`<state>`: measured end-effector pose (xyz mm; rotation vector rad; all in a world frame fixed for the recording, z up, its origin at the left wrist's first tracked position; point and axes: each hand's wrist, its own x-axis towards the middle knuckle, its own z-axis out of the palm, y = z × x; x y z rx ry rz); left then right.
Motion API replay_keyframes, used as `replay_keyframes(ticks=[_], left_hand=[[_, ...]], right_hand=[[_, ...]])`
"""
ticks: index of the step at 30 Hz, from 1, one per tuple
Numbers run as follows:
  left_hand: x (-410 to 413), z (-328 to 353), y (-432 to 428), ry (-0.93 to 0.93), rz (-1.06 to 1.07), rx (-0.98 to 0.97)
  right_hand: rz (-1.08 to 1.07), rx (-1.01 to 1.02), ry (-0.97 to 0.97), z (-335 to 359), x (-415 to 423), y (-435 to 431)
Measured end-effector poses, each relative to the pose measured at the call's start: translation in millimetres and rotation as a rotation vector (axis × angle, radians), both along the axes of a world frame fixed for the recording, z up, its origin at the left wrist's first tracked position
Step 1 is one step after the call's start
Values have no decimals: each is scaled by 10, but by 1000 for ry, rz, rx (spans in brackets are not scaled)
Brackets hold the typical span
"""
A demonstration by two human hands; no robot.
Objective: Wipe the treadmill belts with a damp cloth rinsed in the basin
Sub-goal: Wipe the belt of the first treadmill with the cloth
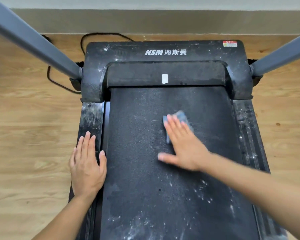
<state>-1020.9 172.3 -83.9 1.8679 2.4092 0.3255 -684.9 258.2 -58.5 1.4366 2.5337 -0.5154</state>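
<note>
Head view: right hand [182,146] fingers [175,125] straight, pinning cloth [182,116] beneath onto belt [137,170]; likely soft, limp, so press centre; left hand [87,167] flat on rail [91,115].

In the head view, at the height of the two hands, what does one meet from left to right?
Floor → left hand → belt → right hand → right rail → floor again.

Soft, even light; right hand [184,146] motion-blurred; wide-angle bending at edges.
</note>
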Motion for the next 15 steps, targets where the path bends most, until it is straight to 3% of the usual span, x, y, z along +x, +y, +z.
replay_keyframes(ticks=[3, 5, 7, 12, 15], left_hand=[[-12, -21, -14, -13, 2, 10], [-8, -28, -10, -20, 1, 20], [4, -27, -13, -22, 7, 27], [12, -7, -15, -21, 7, 33], [6, -9, -13, -17, 9, 38]], right_hand=[[181, 24, -4, 9, 235, -1201], [271, 11, -46, 2, 392, -1531], [247, 21, -40, -27, 502, -1281], [-241, 39, -74, -24, 675, 356], [-328, 52, -77, 2, 803, 941]])
